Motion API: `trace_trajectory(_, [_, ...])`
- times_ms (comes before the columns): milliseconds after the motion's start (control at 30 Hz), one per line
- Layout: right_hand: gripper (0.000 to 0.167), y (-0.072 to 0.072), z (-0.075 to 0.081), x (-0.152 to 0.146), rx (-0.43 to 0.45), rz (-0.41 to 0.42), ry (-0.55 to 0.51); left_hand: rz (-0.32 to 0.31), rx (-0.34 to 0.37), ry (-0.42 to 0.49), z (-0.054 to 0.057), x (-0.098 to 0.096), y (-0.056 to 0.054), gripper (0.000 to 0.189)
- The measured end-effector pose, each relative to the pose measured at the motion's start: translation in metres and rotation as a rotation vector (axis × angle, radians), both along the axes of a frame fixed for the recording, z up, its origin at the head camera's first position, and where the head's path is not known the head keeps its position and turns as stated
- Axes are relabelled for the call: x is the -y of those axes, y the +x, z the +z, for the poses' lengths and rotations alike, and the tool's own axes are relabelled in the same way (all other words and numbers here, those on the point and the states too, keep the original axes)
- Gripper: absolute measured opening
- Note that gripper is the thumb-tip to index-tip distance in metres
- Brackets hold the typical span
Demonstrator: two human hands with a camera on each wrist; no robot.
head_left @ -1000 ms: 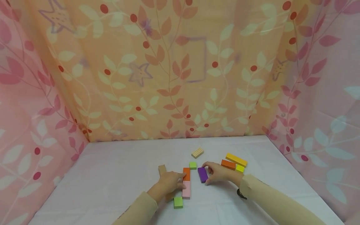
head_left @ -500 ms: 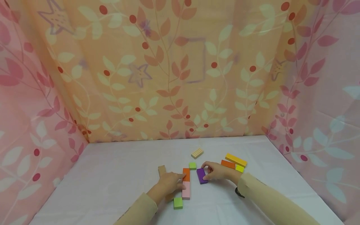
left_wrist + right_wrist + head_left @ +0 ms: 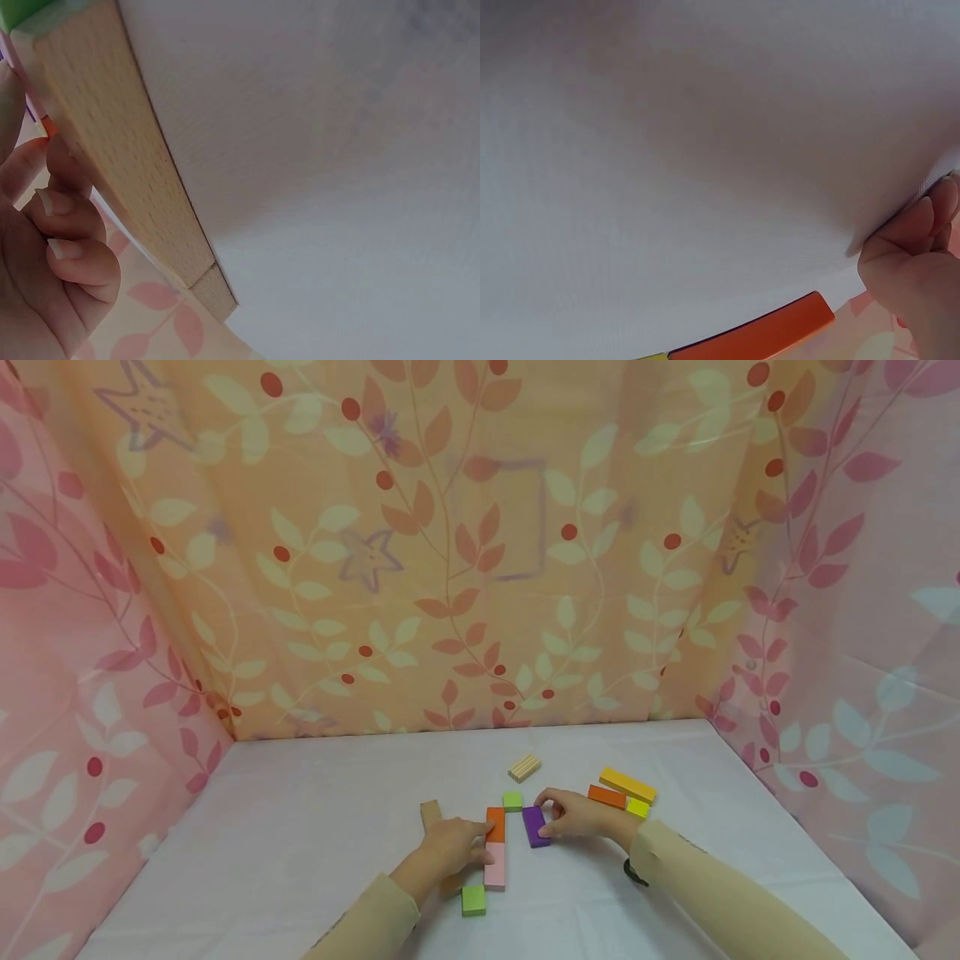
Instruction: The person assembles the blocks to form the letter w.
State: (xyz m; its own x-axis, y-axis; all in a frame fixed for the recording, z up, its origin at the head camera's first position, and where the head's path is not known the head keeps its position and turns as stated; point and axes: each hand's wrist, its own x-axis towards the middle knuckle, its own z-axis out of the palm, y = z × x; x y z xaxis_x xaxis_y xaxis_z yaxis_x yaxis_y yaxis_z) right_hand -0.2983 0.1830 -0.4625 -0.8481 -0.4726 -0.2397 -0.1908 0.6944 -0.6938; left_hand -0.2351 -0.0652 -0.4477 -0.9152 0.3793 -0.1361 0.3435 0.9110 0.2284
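In the head view my left hand (image 3: 452, 849) lies over a row of blocks. Its index finger reaches onto an orange block (image 3: 496, 823), and its thumb touches the pink block (image 3: 495, 874) set end to end with it. Partly beneath this hand is a plain wooden block (image 3: 124, 142), whose long side fills the left wrist view. Right of the row, my right hand (image 3: 576, 814) pinches a purple block (image 3: 536, 827) lying flat on the table. A light green block (image 3: 512, 802) sits between the orange and purple ones, near their far ends.
A second green block (image 3: 473, 901) lies in front, by the pink block's near end. Striped thin wooden pieces (image 3: 524, 767) rest farther back. Beyond my right wrist are a long yellow-orange block (image 3: 627, 785), another orange block (image 3: 754, 330) and a small yellow block (image 3: 637, 809).
My right thumb has come in from beside the purple block onto it, and the block has shifted slightly left. The left hand has stayed where it was.
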Motion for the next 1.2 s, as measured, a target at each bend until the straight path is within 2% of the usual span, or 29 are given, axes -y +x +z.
trace_trajectory(233, [0.04, 0.0, 0.001, 0.001, 0.015, -0.016, 0.002, -0.03, -0.037, -0.003, -0.002, 0.001, 0.0, 0.056])
trace_trajectory(467, [0.04, -0.001, 0.0, 0.001, 0.013, -0.026, 0.008, -0.022, -0.028, -0.007, -0.002, 0.001, 0.0, 0.056])
trace_trajectory(633, [0.042, -0.007, 0.007, -0.005, 0.081, -0.049, -0.064, -0.026, -0.022, 0.003, -0.002, 0.001, 0.0, 0.056])
trace_trajectory(767, [0.04, -0.019, 0.01, -0.009, 0.083, -0.077, -0.139, -0.02, -0.009, 0.001, -0.003, 0.003, -0.001, 0.057])
trace_trajectory(900, [0.042, -0.037, 0.007, -0.009, -0.017, -0.141, -0.133, -0.019, -0.004, 0.004, -0.002, 0.003, -0.002, 0.057])
trace_trajectory(1000, [0.049, -0.048, 0.006, -0.005, -0.054, -0.198, -0.109, -0.019, -0.007, 0.006, -0.001, 0.003, -0.002, 0.057])
trace_trajectory(1200, [0.061, -0.06, 0.008, 0.004, -0.045, -0.19, -0.087, -0.015, -0.008, 0.012, -0.004, 0.001, -0.002, 0.056])
